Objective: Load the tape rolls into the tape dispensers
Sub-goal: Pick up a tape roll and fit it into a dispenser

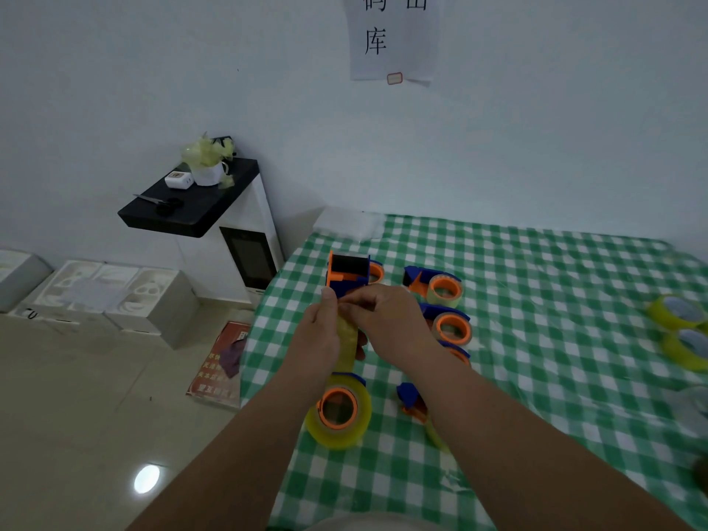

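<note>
One green-checked tablecloth (536,339) beside white wall (536,128).

A blue-and-orange tape dispenser (346,275) stands just beyond the hands; a yellowish strip runs down to its roll (339,410) below them.

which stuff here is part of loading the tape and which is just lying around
Part of the job:
- left hand and right hand, pinching the tape strip
- tape roll
- dispensers
- spare rolls

Lying about:
- scissors
- white cup
- foam blocks
- wall paper
</note>
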